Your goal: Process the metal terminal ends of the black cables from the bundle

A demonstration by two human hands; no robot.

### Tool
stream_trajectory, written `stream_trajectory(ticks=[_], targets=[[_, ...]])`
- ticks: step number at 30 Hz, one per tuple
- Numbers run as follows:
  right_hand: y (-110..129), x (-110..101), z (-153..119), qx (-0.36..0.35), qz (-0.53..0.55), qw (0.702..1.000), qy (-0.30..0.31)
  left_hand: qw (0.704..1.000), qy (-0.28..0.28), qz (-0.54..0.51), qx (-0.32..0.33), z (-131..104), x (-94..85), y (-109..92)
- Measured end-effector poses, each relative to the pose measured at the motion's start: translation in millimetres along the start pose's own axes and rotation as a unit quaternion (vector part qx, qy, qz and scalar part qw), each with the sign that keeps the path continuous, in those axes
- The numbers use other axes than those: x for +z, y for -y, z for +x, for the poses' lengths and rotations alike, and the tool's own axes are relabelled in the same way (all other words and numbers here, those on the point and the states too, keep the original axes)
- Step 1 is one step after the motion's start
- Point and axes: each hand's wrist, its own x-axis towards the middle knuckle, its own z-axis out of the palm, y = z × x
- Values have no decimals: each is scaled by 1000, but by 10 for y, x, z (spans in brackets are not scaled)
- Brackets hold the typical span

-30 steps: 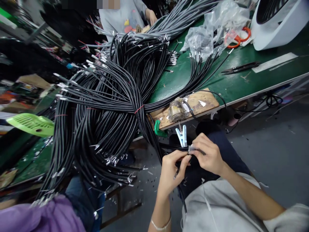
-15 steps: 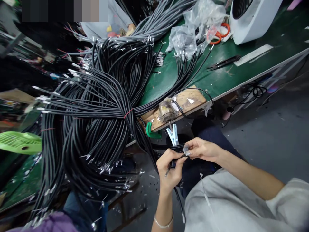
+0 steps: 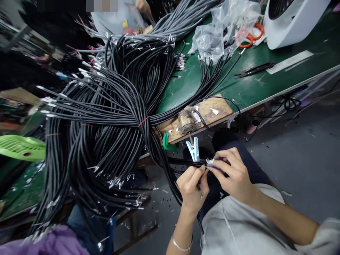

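Observation:
My left hand [image 3: 192,186] pinches a thin black cable near its stripped end, below the clothespin. A thin grey piece pokes out under its curled fingers; I cannot tell what it is. Thumb and forefinger of my right hand [image 3: 235,175] close on the same cable end, where whitish material covers the fingertip area. Black cables [image 3: 183,161] run from the bench edge to just behind my fingers. Above them, a light-blue clothespin [image 3: 193,149] sits on the shaft of a small tape-wrapped motor [image 3: 186,120], mounted on a wooden board [image 3: 216,108].
A green clamp [image 3: 169,142] grips the board at the bench edge. Big bundles of black cables [image 3: 119,120] cover the left side. Snips [image 3: 253,69], orange-handled scissors [image 3: 249,39], plastic bags [image 3: 209,39] and a white fan [image 3: 292,24] lie farther right. Another person's hand [image 3: 143,7] shows at the top.
My right hand has turned, its fingers now more bent and raised at the cable end. My left hand has shifted slightly right. The whole view has moved a little.

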Motion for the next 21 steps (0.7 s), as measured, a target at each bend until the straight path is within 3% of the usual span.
stream_trajectory(ticks=[5,7,9,11,15,17,21], targets=[[-125,195,-96,-90,-32,992,-81,998,0,-41,-56,57,-50,-94],[-148,261,-122,-95,-14,989,-113,995,5,-56,-79,79,-69,-129],[-140,330,-152,-37,42,991,-120,994,5,-61,-94,90,-78,-148],[-120,402,-194,73,139,982,-104,993,-7,-60,-103,92,-78,-151],[-144,463,-256,269,288,917,-67,992,-63,-41,-105,79,-45,-137],[-178,408,-225,284,305,908,-50,992,-73,-38,-99,64,-8,-128],[-170,230,-73,217,252,942,43,991,-68,-40,-104,47,46,-108]])
